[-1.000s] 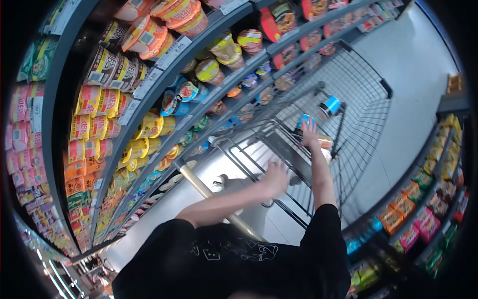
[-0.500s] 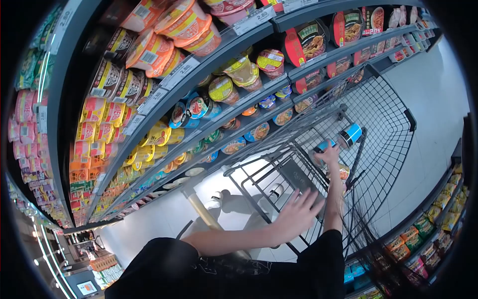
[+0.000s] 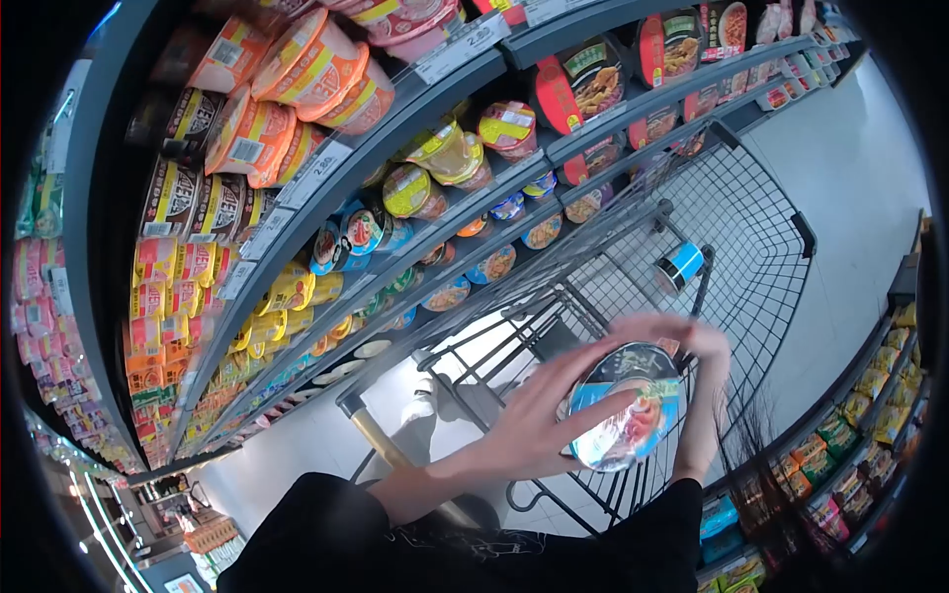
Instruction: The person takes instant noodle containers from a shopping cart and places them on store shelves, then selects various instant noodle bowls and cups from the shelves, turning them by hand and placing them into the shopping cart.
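A round instant noodle cup [image 3: 628,405] with a blue, black and white lid is held up over the shopping cart, its lid facing me. My left hand [image 3: 539,410] grips the cup from the left, one finger lying across the lid and the others along its upper edge. On the far right side my right hand [image 3: 692,341] curls round the cup, its fingers blurred and partly hidden. A second noodle cup [image 3: 679,267], blue and black, lies in the wire shopping cart [image 3: 761,287] beyond my hands.
Shelves of cup and bowl noodles [image 3: 306,69] run along the left, close to the cart. The cart's handle [image 3: 381,435] is near my left forearm. Low shelves with bagged goods [image 3: 850,445] stand at right. Pale tiled floor [image 3: 865,188] lies past the cart.
My right hand has lifted the noodle cup out of the cart and brought it nearer to me. My left hand, earlier open and apart, has moved onto the cup.
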`<state>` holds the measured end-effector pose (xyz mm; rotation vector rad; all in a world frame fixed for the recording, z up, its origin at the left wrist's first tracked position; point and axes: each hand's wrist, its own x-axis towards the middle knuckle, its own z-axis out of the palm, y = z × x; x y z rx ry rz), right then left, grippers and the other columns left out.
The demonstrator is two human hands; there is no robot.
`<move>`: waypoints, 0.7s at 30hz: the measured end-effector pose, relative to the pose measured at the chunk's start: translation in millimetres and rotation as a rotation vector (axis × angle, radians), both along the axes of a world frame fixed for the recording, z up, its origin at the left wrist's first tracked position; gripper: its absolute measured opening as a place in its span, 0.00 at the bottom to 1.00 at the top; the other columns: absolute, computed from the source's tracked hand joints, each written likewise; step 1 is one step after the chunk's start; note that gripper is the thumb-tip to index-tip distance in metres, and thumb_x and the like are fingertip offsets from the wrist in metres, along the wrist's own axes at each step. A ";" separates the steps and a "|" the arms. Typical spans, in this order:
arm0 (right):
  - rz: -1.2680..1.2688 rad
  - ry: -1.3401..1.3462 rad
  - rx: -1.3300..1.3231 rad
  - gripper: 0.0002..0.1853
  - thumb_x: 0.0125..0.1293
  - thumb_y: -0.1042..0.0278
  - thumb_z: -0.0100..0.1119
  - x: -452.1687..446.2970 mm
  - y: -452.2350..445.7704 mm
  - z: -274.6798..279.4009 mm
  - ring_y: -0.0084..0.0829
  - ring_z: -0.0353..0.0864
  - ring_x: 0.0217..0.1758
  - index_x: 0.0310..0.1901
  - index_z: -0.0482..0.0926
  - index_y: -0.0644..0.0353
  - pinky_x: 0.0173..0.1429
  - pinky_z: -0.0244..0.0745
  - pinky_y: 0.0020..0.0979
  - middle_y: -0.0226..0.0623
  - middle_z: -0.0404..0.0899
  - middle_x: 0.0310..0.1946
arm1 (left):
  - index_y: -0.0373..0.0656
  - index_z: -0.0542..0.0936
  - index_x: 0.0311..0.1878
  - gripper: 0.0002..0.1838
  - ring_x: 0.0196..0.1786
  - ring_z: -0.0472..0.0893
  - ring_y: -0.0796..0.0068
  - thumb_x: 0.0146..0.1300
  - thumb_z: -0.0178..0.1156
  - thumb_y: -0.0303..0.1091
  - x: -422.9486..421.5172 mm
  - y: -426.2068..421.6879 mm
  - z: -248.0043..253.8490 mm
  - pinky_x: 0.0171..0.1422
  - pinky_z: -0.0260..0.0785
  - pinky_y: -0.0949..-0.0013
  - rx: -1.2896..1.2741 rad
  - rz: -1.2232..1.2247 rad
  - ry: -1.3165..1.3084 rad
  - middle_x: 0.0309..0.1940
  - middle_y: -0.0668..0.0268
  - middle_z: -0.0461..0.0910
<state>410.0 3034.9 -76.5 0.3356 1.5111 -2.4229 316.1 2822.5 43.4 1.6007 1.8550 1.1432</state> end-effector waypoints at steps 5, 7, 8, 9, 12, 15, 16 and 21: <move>-0.548 -0.686 1.268 0.54 0.36 0.40 0.68 20.0 84.2 -221.2 0.49 0.49 0.66 0.64 0.51 0.50 0.60 0.59 0.41 0.56 0.42 0.63 | 0.44 0.68 0.56 0.37 0.58 0.64 0.45 0.38 0.69 0.39 -4.4 -6.5 24.9 0.57 0.62 0.53 -0.026 -0.118 -0.213 0.58 0.42 0.56; -0.482 -0.949 1.388 0.56 0.32 0.41 0.70 15.0 83.9 -250.6 0.54 0.47 0.66 0.65 0.49 0.43 0.60 0.60 0.43 0.61 0.32 0.64 | 0.41 0.70 0.54 0.34 0.57 0.65 0.45 0.41 0.68 0.40 -2.0 -11.8 23.2 0.57 0.62 0.53 0.006 -0.082 -0.243 0.57 0.41 0.58; -0.544 -0.843 1.386 0.57 0.31 0.41 0.71 24.1 92.5 -301.1 0.55 0.48 0.66 0.65 0.49 0.40 0.59 0.61 0.43 0.62 0.28 0.63 | 0.38 0.73 0.52 0.31 0.57 0.66 0.44 0.44 0.66 0.42 0.4 -14.8 22.8 0.57 0.62 0.54 0.041 -0.037 -0.282 0.55 0.39 0.59; -0.597 -0.736 1.381 0.58 0.30 0.41 0.71 32.7 100.8 -350.1 0.56 0.49 0.65 0.65 0.48 0.38 0.59 0.61 0.44 0.64 0.24 0.63 | 0.34 0.75 0.47 0.27 0.54 0.69 0.44 0.48 0.63 0.44 2.5 -15.4 26.3 0.56 0.63 0.53 0.060 0.024 -0.267 0.52 0.38 0.63; -0.517 -0.494 1.255 0.59 0.28 0.41 0.71 21.2 104.0 -349.0 0.57 0.58 0.61 0.65 0.47 0.36 0.60 0.62 0.40 0.67 0.23 0.62 | 0.34 0.76 0.47 0.26 0.53 0.70 0.45 0.50 0.61 0.46 3.3 -14.0 25.5 0.55 0.64 0.52 0.100 0.099 -0.281 0.51 0.39 0.65; -0.324 -0.621 1.213 0.53 0.33 0.51 0.71 -11.1 69.2 -301.4 0.57 0.59 0.59 0.64 0.51 0.41 0.61 0.59 0.36 0.68 0.29 0.62 | 0.35 0.76 0.47 0.26 0.52 0.71 0.47 0.51 0.60 0.47 -0.9 -15.6 25.2 0.54 0.64 0.50 0.108 0.121 -0.227 0.50 0.40 0.66; -0.311 -0.626 1.190 0.52 0.34 0.53 0.71 -10.1 61.5 -299.3 0.56 0.56 0.61 0.64 0.52 0.43 0.62 0.58 0.36 0.68 0.32 0.62 | 0.36 0.76 0.47 0.26 0.51 0.72 0.47 0.51 0.60 0.47 -2.1 -16.9 27.4 0.54 0.64 0.50 0.091 0.127 -0.193 0.50 0.40 0.66; -0.883 -0.561 1.266 0.37 0.47 0.72 0.63 15.3 14.4 -330.7 0.39 0.67 0.54 0.60 0.59 0.49 0.52 0.70 0.32 0.50 0.44 0.64 | 0.49 0.63 0.60 0.44 0.60 0.62 0.48 0.33 0.68 0.26 -24.9 -26.8 38.4 0.59 0.61 0.57 -0.003 0.037 -0.390 0.61 0.48 0.53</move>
